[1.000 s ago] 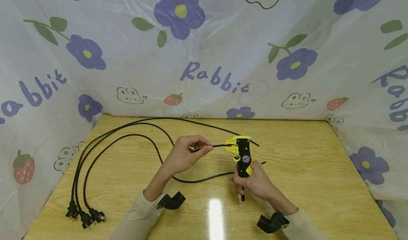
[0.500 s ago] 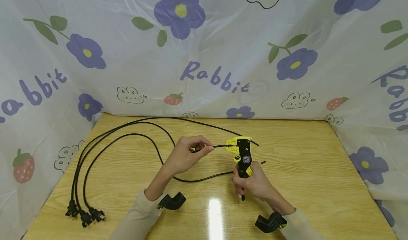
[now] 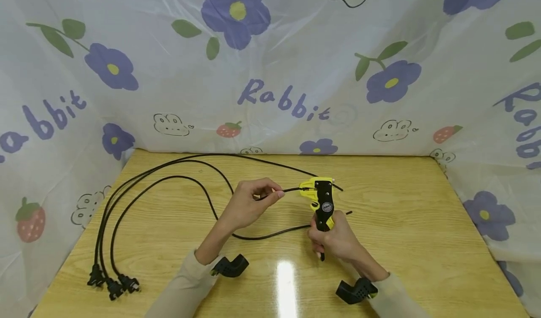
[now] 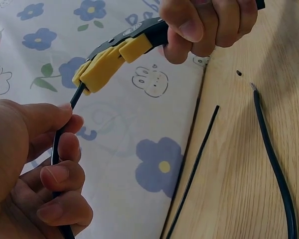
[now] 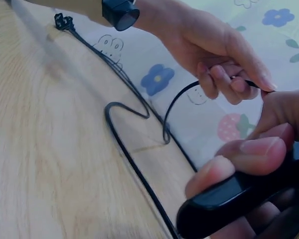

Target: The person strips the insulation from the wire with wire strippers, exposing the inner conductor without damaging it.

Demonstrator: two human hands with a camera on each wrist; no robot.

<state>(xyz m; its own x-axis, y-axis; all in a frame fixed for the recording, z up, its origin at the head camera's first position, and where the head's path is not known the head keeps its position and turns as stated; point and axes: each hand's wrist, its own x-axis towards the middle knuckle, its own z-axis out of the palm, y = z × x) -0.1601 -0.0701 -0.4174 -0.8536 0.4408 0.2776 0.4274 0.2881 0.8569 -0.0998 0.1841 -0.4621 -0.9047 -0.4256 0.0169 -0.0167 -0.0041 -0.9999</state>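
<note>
A black power cord (image 3: 291, 189) runs from the left hand (image 3: 247, 204) into the nose of a yellow and black wire stripper (image 3: 324, 193). Thumb and fingers of the left hand pinch this cord a short way before its end, which is hidden inside the tool. The right hand (image 3: 336, 237) grips the stripper's handles, holding the tool upright above the table. In the left wrist view, the cord (image 4: 75, 99) enters the yellow head (image 4: 102, 69) of the stripper. The right wrist view shows the right fingers (image 5: 259, 154) curled round the black handle (image 5: 224, 206).
Two other black cords lie on the wooden table (image 3: 422, 243). One cord (image 4: 271, 154) has a bare wire end, with a small black piece (image 4: 238, 73) near it; the other cord (image 4: 192, 172) ends blunt. Plugs (image 3: 114, 287) cluster at front left. A printed curtain (image 3: 270, 64) surrounds the table.
The head view has shifted slightly. The wire stripper and the cord end in it have risen a little; both hands keep their hold.
</note>
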